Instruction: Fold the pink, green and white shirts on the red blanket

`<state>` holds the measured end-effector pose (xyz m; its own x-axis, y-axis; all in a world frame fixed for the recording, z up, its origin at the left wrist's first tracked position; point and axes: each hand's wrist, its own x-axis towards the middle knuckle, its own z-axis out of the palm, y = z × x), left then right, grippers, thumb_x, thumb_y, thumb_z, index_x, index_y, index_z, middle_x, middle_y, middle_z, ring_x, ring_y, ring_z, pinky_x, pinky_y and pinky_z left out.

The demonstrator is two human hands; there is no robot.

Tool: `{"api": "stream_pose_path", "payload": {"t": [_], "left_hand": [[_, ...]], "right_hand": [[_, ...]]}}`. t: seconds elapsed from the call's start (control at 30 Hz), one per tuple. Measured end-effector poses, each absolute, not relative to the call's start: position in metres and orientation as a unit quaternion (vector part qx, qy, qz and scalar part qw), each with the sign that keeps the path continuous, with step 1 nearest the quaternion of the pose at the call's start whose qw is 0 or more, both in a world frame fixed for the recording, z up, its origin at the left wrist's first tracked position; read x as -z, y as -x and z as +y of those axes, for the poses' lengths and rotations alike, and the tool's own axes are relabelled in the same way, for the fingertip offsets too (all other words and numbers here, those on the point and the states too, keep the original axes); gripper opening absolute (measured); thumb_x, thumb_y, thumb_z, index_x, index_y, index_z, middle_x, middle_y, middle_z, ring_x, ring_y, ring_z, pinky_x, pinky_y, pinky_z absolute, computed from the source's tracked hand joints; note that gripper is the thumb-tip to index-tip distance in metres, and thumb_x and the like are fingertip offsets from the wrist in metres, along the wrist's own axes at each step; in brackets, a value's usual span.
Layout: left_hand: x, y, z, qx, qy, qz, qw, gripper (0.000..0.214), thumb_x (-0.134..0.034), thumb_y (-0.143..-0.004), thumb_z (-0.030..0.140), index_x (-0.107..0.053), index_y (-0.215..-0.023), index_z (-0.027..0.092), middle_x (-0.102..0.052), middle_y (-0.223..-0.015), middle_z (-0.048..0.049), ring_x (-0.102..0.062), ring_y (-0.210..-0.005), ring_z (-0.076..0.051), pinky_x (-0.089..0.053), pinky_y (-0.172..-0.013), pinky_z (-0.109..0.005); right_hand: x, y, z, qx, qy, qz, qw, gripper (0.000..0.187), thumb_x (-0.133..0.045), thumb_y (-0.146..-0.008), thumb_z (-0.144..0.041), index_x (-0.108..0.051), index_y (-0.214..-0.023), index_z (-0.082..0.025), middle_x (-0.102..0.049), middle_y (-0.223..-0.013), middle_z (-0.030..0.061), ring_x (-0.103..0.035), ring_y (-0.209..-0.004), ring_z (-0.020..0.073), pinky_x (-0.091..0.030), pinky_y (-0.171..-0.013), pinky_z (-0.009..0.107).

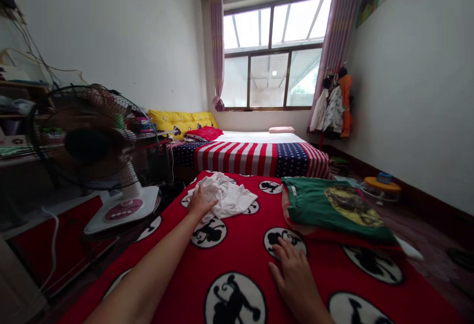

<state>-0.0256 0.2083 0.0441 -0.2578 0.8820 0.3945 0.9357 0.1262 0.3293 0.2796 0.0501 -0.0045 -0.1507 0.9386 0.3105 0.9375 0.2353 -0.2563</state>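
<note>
My left hand (pixel 201 205) reaches out to a crumpled white cloth garment (pixel 231 196) and has its fingers closed on the near left side of it. The garment lies bunched on a red cover (pixel 244 237) printed with black figures in white circles. My right hand (pixel 294 270) is held low over the cover, open with its fingers apart and nothing in it. Whether its fingertips touch the cover I cannot tell. To the right of it lies a stack of flat clothes, topped by a green T-shirt (pixel 314 200) with a yellow print.
A standing fan (pixel 122 205) is close on the left. Beyond the red cover is a bed with a stars-and-stripes sheet (pixel 237 158), a red pillow (pixel 205 133) and a yellow cushion (pixel 181 121). A small orange stool (pixel 383 185) stands at the right.
</note>
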Motion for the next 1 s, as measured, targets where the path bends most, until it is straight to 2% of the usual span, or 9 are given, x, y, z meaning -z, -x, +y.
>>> {"api": "stream_pose_path", "payload": {"t": [0.07,0.27,0.4,0.5,0.6,0.67,0.77,0.87,1.0], "left_hand": [[-0.044,0.024,0.217,0.262,0.593,-0.761,0.033,0.082,-0.066,-0.072,0.052,-0.037,-0.137,0.012,-0.053,-0.127,-0.0229,-0.053,-0.116,-0.038,-0.044,-0.091,-0.045],[-0.046,0.019,0.214,0.297,0.586,-0.754,-0.002,0.028,-0.049,-0.083,0.025,-0.060,-0.106,0.013,-0.066,-0.101,-0.0175,-0.062,-0.097,-0.033,-0.046,-0.082,-0.042],[-0.076,0.007,0.179,0.361,0.624,-0.693,-0.012,0.022,-0.044,-0.085,0.022,-0.058,-0.101,0.015,-0.068,-0.091,-0.0094,-0.064,-0.088,-0.022,-0.047,-0.077,-0.030],[-0.111,-0.014,0.125,0.411,0.666,-0.623,-0.005,0.022,-0.041,-0.089,0.030,-0.056,-0.101,0.018,-0.066,-0.092,-0.0043,-0.062,-0.085,-0.018,-0.047,-0.076,-0.026],[-0.125,-0.041,0.052,0.495,0.743,-0.449,-0.025,0.020,-0.053,-0.083,0.034,-0.057,-0.093,0.017,-0.063,-0.084,-0.0044,-0.060,-0.077,-0.018,-0.047,-0.073,-0.027],[-0.113,-0.058,0.006,0.461,0.832,-0.296,-0.095,0.019,-0.058,-0.079,0.032,-0.059,-0.091,0.017,-0.064,-0.090,-0.0066,-0.060,-0.083,-0.019,-0.047,-0.077,-0.028],[-0.069,-0.077,-0.040,0.294,0.901,-0.202,-0.248,0.014,-0.064,-0.079,0.030,-0.065,-0.085,0.018,-0.067,-0.085,-0.0050,-0.061,-0.076,-0.015,-0.048,-0.070,-0.023],[-0.028,-0.088,-0.055,0.279,0.887,-0.224,-0.291,0.011,-0.069,-0.076,0.025,-0.067,-0.082,0.017,-0.067,-0.092,-0.0065,-0.062,-0.083,-0.016,-0.048,-0.072,-0.022],[-0.018,-0.090,-0.059,0.280,0.874,-0.260,-0.301,0.008,-0.066,-0.079,0.021,-0.065,-0.086,0.019,-0.066,-0.096,-0.0042,-0.060,-0.090,-0.016,-0.047,-0.080,-0.023]], "right_hand": [[0.003,-0.279,0.049,-0.006,0.625,-0.753,0.205,0.042,-0.045,-0.087,-0.031,-0.061,-0.123,-0.018,-0.048,-0.140,0.0117,-0.040,-0.132,0.0298,-0.028,-0.107,0.052],[-0.001,-0.278,0.047,-0.008,0.625,-0.751,0.212,0.041,-0.045,-0.087,-0.030,-0.061,-0.122,-0.018,-0.050,-0.139,0.0112,-0.042,-0.130,0.0286,-0.029,-0.108,0.050],[0.001,-0.279,0.049,-0.008,0.620,-0.753,0.223,0.040,-0.047,-0.086,-0.031,-0.061,-0.120,-0.017,-0.051,-0.138,0.0126,-0.043,-0.129,0.0292,-0.029,-0.107,0.049],[0.002,-0.280,0.049,-0.010,0.614,-0.755,0.233,0.039,-0.046,-0.086,-0.032,-0.061,-0.119,-0.016,-0.052,-0.137,0.0131,-0.043,-0.129,0.0298,-0.029,-0.107,0.051],[0.002,-0.282,0.049,-0.018,0.605,-0.754,0.255,0.038,-0.047,-0.086,-0.033,-0.062,-0.117,-0.015,-0.053,-0.135,0.0136,-0.044,-0.128,0.0294,-0.029,-0.106,0.050],[0.001,-0.285,0.049,-0.034,0.592,-0.754,0.283,0.036,-0.048,-0.086,-0.032,-0.063,-0.113,-0.015,-0.055,-0.133,0.0139,-0.046,-0.125,0.0281,-0.032,-0.105,0.046],[0.002,-0.292,0.049,-0.078,0.569,-0.736,0.359,0.032,-0.045,-0.088,-0.034,-0.067,-0.101,-0.015,-0.062,-0.122,0.0142,-0.053,-0.117,0.0263,-0.038,-0.102,0.042],[0.000,-0.298,0.047,-0.148,0.547,-0.698,0.437,0.035,-0.043,-0.089,-0.042,-0.066,-0.097,-0.017,-0.067,-0.109,0.0124,-0.059,-0.106,0.0253,-0.044,-0.096,0.040],[-0.008,-0.301,0.039,-0.239,0.533,-0.669,0.460,0.043,-0.047,-0.087,-0.055,-0.068,-0.095,-0.018,-0.070,-0.099,0.0110,-0.063,-0.098,0.0261,-0.047,-0.090,0.040]]}}
